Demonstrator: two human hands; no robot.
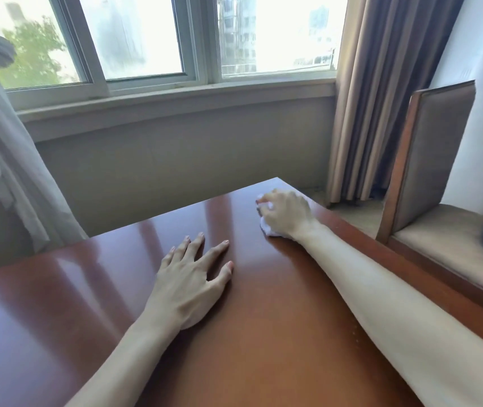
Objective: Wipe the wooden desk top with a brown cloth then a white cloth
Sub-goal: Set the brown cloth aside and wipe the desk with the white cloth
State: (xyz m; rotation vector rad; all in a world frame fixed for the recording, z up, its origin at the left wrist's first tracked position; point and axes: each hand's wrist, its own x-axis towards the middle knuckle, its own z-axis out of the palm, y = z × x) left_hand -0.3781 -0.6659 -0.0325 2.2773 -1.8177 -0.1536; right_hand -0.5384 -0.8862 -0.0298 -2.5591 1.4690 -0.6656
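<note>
Both hands are on the wooden desk top point(263, 333): the left hand point(189, 284) lies flat with fingers spread, holding nothing, while the right hand point(285, 214) curls over a bunched white cloth point(267, 229) at the far right corner. No brown cloth is in view (so this is probably the second pass). So near the edge, one stroke outward could drag the cloth off toward the chair point(428, 171).

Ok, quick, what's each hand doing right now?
Left hand: open, fingers spread flat on the wooden desk top.
Right hand: fingers curled on the white cloth.
</note>
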